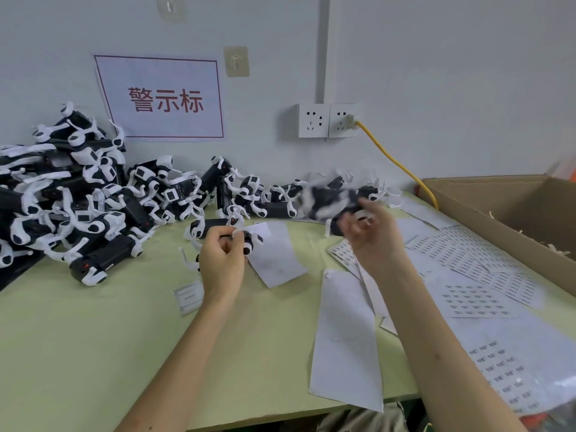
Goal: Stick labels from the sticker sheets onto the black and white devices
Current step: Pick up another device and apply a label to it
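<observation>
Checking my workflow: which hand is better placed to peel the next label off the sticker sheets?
Right hand, likely: it is by the sticker sheets, though blur hides its grip. The left hand grips a device.

Bare forearms, left hand (222, 260) and right hand (372, 236); khaki-olive garment (361, 419) at the lap.

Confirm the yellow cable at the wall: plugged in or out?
Plugged in. The yellow cable ends in a plug seated in the right wall socket; the left socket beside it holds nothing.
</observation>
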